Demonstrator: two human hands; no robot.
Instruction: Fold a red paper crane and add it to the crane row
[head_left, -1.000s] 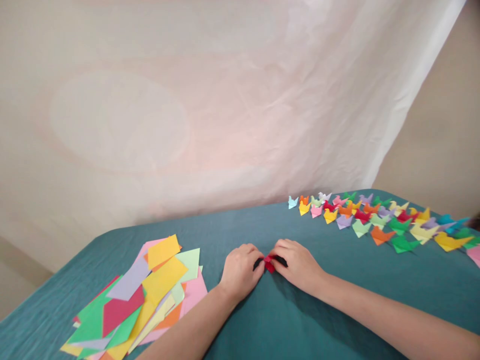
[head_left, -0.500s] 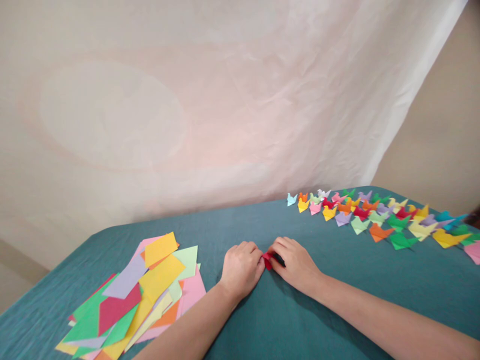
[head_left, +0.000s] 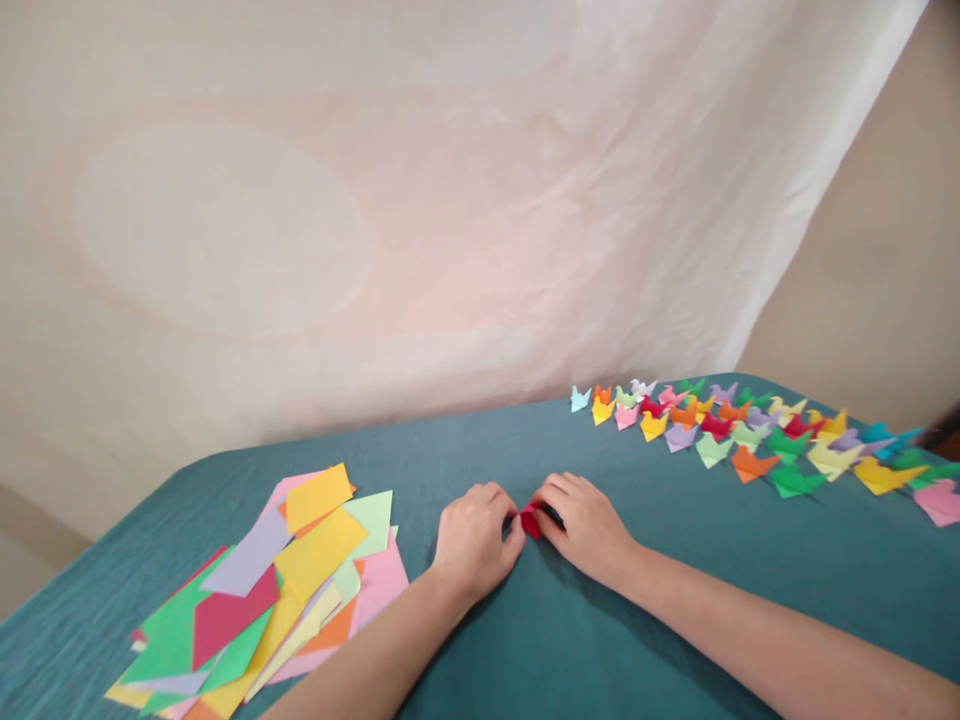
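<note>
A small piece of folded red paper (head_left: 531,522) is pinched between my two hands, just above the middle of the teal cloth. My left hand (head_left: 478,540) curls inward, its thumb and fingertips closed at the paper's left edge. From the other side my right hand (head_left: 581,525) grips the paper between thumb and fingers. My fingers cover much of the paper, so its exact folded shape is hidden.
A loose pile of coloured paper sheets (head_left: 319,555) lies left of my left arm. Several folded paper birds (head_left: 750,465) stand in rows at the back right. The teal tablecloth (head_left: 600,640) reaches back to a pale hanging cloth (head_left: 450,200).
My left thumb and fingers have shifted a little on the red paper, opening a small gap between them. The paper has turned slightly. The whole view has moved slightly.
</note>
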